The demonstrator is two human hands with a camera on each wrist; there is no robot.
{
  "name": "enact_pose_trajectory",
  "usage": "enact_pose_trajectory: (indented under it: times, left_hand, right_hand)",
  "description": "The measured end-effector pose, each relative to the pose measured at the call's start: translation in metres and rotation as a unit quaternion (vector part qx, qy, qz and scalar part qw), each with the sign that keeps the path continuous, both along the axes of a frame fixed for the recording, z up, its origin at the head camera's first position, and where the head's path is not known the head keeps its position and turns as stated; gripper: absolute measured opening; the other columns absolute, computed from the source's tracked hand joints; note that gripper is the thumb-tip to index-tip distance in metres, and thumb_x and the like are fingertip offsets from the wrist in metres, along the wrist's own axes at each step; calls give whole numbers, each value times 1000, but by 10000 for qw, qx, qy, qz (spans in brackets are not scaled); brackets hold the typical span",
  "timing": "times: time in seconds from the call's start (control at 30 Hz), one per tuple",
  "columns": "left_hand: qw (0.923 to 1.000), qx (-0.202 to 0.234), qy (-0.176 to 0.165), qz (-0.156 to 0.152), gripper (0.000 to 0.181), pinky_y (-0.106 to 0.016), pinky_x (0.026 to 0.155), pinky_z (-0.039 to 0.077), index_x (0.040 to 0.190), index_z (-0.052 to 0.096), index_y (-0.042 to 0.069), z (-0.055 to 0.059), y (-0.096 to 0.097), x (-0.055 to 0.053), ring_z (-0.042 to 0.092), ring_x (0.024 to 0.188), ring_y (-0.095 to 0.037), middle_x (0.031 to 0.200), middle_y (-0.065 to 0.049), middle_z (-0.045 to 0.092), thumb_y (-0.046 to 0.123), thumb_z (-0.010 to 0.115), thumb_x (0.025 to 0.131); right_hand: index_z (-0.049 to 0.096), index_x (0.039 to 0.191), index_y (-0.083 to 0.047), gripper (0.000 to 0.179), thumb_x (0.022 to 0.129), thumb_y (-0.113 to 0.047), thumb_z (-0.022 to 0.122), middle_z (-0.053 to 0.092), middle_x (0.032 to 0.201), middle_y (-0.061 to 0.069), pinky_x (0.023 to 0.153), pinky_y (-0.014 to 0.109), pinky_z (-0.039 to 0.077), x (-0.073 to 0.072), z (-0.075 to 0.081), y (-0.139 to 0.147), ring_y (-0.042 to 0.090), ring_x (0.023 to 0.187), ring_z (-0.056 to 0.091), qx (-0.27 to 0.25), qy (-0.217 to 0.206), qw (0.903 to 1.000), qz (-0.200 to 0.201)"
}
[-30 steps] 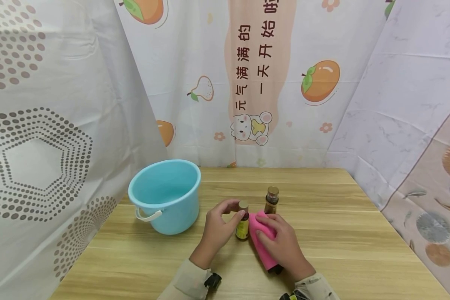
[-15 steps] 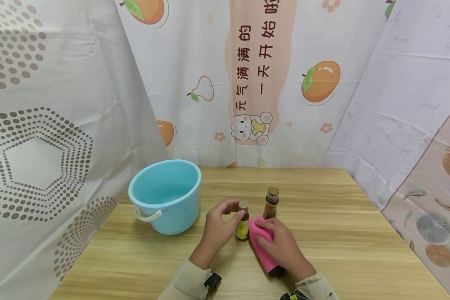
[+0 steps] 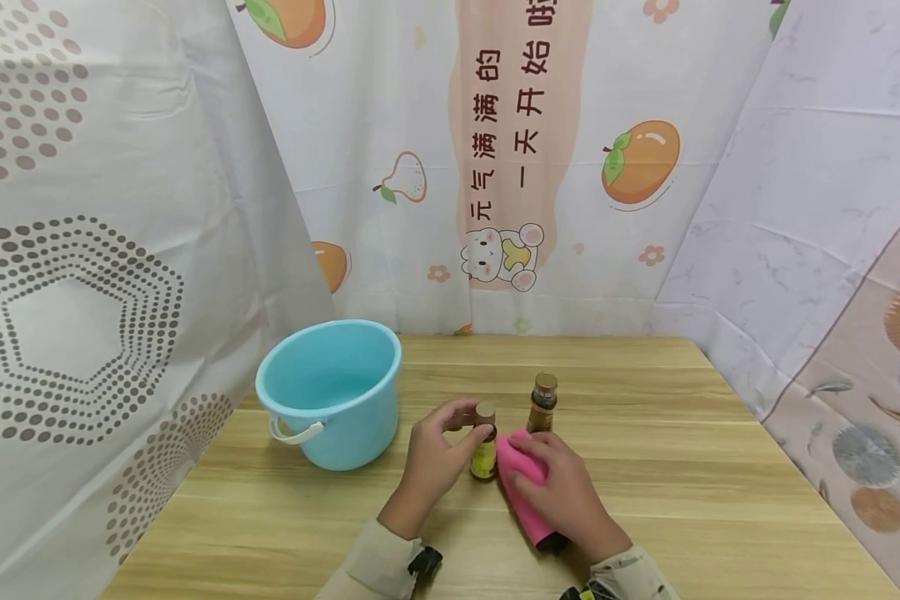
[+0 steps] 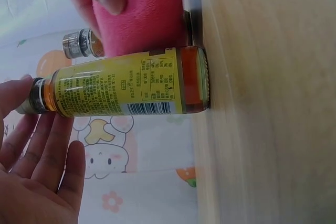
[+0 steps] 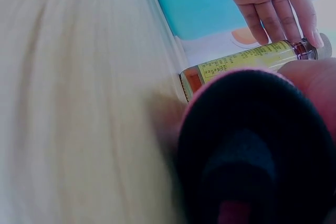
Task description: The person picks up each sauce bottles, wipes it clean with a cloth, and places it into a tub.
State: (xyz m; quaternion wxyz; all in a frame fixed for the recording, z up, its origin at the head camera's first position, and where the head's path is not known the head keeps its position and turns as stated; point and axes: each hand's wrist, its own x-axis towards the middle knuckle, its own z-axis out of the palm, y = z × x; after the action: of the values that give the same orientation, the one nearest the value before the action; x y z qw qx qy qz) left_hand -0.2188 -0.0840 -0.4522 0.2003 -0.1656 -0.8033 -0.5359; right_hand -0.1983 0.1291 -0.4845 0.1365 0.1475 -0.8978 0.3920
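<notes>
A small glass bottle (image 3: 483,457) with a yellow label and a metal cap stands upright on the table. My left hand (image 3: 438,454) pinches it near the neck with the thumb and fingertips. In the left wrist view the label (image 4: 115,85) shows fine print and a barcode. My right hand (image 3: 562,487) grips a pink fuzzy pad (image 3: 521,492) with a black end (image 5: 252,145), held slanted close beside this bottle. In the left wrist view the pad covers part of the bottle's side. Behind the pad stands a taller bottle (image 3: 542,404) with a gold cap, its lower part hidden.
A light blue bucket (image 3: 367,417) with a white handle (image 3: 297,433) stands at the left rear of the wooden table (image 3: 645,467). Printed curtains (image 3: 420,100) hang behind and along both sides of the table.
My right hand has shifted the pink pad slightly down and left, then a little back up, beside the small bottle. My left hand and both bottles stay in place.
</notes>
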Motion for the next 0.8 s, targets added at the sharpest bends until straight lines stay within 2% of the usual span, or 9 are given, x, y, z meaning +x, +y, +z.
enact_pose_trajectory:
  times: [0.13, 0.33, 0.43, 0.63, 0.8]
  left_hand:
    - [10000, -10, -39, -42, 32, -41, 93, 59, 122, 72, 26, 1, 0, 1, 74, 98, -7, 108, 11, 77, 36, 80, 92]
    - [9993, 201, -172, -261, 31, -54, 95, 59, 123, 71, 27, 0, 0, 1, 75, 103, -13, 112, 7, 76, 34, 79, 93]
    - [9991, 215, -142, -327, 31, -54, 95, 59, 123, 71, 27, 0, 0, 1, 75, 105, -14, 115, 6, 75, 33, 79, 94]
    - [9991, 168, -136, -366, 32, -50, 95, 59, 125, 71, 27, 0, 1, 1, 74, 107, -14, 116, 7, 75, 33, 78, 95]
    - [9996, 43, -67, -284, 32, -40, 96, 60, 125, 71, 26, 0, 1, 1, 73, 107, -11, 115, 8, 76, 33, 78, 95]
  right_hand:
    - [74, 127, -22, 47, 83, -17, 87, 66, 127, 2, 74, 24, 57, 1, 2, -1, 14, 99, 65, -346, 370, 9987, 49]
    - [74, 128, -23, 49, 82, -14, 88, 65, 129, 5, 74, 25, 61, 0, 0, 0, 18, 103, 68, -658, 919, 9935, 146]
    - [74, 128, -23, 49, 82, -13, 88, 65, 129, 5, 74, 26, 62, 0, -1, 1, 19, 105, 69, -760, 1093, 9909, 202]
    - [74, 127, -22, 48, 82, -12, 88, 66, 128, 4, 75, 26, 62, 0, -1, 1, 19, 105, 69, -810, 1113, 9902, 246]
    - [74, 127, -21, 46, 84, -12, 87, 65, 129, 5, 75, 25, 62, 0, 0, 2, 19, 105, 69, -769, 958, 9921, 267]
